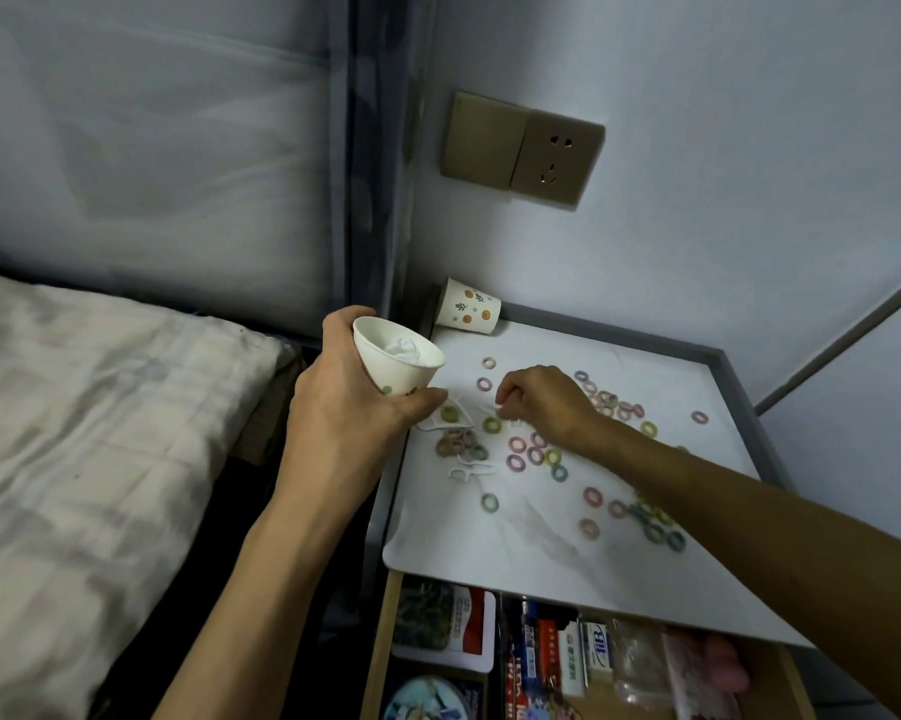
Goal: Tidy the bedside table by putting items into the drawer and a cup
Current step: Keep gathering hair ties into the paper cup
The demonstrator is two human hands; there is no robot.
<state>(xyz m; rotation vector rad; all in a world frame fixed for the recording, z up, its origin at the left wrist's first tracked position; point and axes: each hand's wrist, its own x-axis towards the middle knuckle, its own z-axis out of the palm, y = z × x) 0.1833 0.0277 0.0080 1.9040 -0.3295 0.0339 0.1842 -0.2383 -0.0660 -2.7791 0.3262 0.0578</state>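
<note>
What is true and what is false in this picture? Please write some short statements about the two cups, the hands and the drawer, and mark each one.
1. The left hand holds a paper cup. True.
2. That cup is empty. False: something white lies inside it.
3. The second cup stands upright at the back of the table. False: it lies on its side.
4. The drawer under the table top is open. True.
5. The right hand reaches into the drawer. False: it is down at the table top, fingers curled.
6. Small coloured rings lie scattered on the table top. True.
</note>
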